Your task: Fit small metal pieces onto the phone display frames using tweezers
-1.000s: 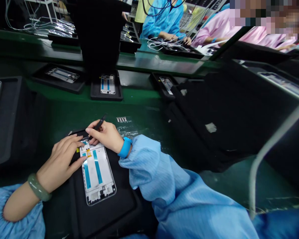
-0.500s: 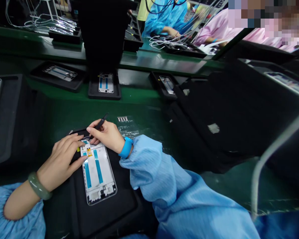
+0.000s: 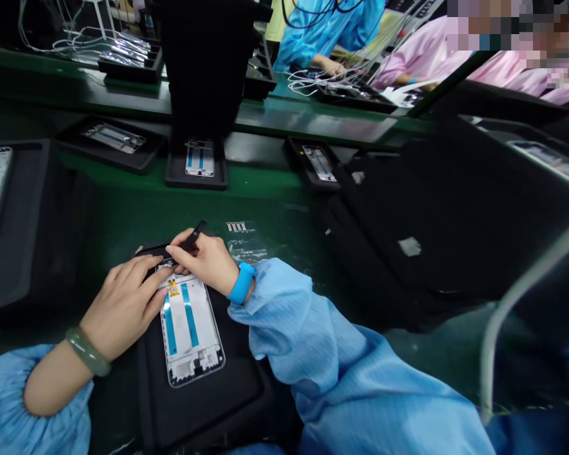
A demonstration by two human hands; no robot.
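Observation:
A white phone frame (image 3: 201,316) with two blue strips lies in a black foam tray (image 3: 208,414) in front of me. My right hand (image 3: 207,258) grips black tweezers (image 3: 197,232), whose tips reach down to the frame's top end; the tips are hidden by my fingers. Stretched out, the fingers of my left hand (image 3: 126,303) rest on the frame's upper left edge, holding nothing that shows. Between the hands, a small orange flex part (image 3: 173,289) sits on the frame. Just beyond my right wrist lies a clear sheet (image 3: 247,243) with several small metallic pieces (image 3: 236,225).
Three trays with phone frames stand along the back, one of them the middle tray (image 3: 196,183). Black stacked trays (image 3: 23,253) rise at left, dark covered stacks (image 3: 408,208) at right. A pale cable (image 3: 495,341) curves at right. Co-workers' sleeves (image 3: 308,38) show across the bench.
My left hand has shifted slightly right and inward, its fingertips now nearer my right hand at the frame's top. The right hand has barely moved; the view has shifted a little.

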